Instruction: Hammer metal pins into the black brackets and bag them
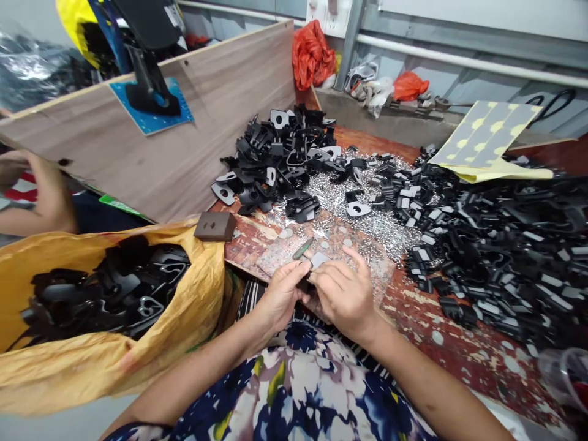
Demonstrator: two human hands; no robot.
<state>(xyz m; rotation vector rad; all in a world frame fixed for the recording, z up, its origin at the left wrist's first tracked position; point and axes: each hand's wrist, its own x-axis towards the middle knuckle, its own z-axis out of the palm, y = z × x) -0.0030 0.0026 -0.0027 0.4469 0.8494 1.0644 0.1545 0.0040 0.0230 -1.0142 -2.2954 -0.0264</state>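
A small black piece (304, 283) sits between the two hands, just at the front edge of the counter (416, 306) and close to the lap. The left hand (283, 289) pinches it between thumb and fingers. The right hand (345, 293) brings its bent fingers up against the same piece, with one finger lifted clear; whether these grip or only press, I cannot tell, as the knuckles cover the contact. A green pointed thing (303, 248) shows just above the left thumb, held or lying loose I cannot tell, and a grey tab (320, 260) lies beside it.

The likeliest mishap is a slip: the piece is small, and a hard push from the right could twist it out of the left pinch and drop it into the lap. If the green thing is sharp, a skid could catch the left thumb. Beyond the hands, loose pins (392, 236) run up against the pile (280, 159) and the heap (496, 263) of black parts, so a careless sleeve or elbow could scatter them or mix the two. The sack (209, 275) gapes at the left, and a knock could tip the brown box (215, 226) into it
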